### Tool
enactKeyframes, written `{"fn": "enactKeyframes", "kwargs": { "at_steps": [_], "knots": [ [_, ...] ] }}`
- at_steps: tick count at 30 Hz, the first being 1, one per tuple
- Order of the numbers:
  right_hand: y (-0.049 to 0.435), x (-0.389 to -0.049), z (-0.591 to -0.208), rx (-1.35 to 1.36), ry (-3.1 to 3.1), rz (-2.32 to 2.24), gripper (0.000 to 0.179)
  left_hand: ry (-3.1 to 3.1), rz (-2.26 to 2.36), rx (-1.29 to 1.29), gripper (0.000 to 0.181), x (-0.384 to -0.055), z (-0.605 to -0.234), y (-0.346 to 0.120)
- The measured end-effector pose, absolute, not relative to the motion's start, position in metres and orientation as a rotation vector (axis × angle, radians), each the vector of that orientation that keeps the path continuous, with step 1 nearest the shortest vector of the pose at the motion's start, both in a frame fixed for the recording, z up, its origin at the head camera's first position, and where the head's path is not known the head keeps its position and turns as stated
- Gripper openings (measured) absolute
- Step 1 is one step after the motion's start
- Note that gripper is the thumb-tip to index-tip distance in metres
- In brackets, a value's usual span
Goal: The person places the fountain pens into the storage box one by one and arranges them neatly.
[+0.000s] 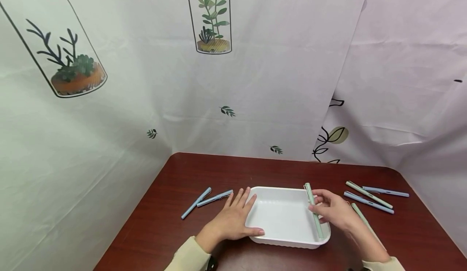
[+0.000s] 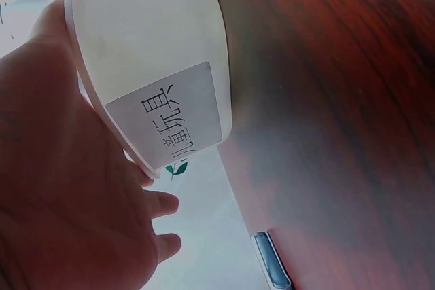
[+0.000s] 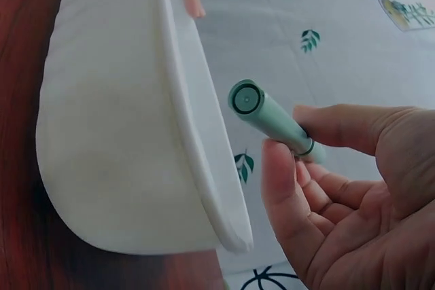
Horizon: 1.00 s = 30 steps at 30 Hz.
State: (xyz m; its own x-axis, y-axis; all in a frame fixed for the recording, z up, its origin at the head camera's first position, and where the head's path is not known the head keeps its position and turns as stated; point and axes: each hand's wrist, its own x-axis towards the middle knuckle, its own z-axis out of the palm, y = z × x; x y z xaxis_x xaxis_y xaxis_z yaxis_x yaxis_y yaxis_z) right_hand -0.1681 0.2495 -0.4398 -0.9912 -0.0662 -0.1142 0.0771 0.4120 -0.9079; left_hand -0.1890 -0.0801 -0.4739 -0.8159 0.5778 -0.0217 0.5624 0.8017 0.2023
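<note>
A white rectangular tray (image 1: 277,216) sits on the table. My left hand (image 1: 233,220) rests over its left rim, fingers spread and thumb along the near edge. Between thumb and fingers, my right hand (image 1: 335,210) pinches a light green pen (image 1: 314,216) over the tray's right side. The pen slants, its clip end at the far side. From the right wrist, the end of the green pen (image 3: 246,98) faces the camera, beside the tray wall (image 3: 109,134). A label with printed characters (image 2: 170,117) shows on the tray's outer wall in the left wrist view.
Two blue pens (image 1: 196,203) lie left of the tray. To its right are several more, including a green pen (image 1: 369,195), a blue pen (image 1: 368,203) and another green pen (image 1: 363,218) partly behind the right forearm. Printed cloth (image 1: 255,101) hangs behind the table (image 1: 215,165).
</note>
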Motion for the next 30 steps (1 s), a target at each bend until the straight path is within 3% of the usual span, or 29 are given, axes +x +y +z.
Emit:
{"fn": "enactKeyframes", "kwargs": {
  "at_steps": [30],
  "knots": [
    [0.187,-0.178,-0.457,0.030,2.499,-1.687,0.057,2.938,0.275,0.927,0.105,-0.189,-0.477,-0.080]
  ]
}}
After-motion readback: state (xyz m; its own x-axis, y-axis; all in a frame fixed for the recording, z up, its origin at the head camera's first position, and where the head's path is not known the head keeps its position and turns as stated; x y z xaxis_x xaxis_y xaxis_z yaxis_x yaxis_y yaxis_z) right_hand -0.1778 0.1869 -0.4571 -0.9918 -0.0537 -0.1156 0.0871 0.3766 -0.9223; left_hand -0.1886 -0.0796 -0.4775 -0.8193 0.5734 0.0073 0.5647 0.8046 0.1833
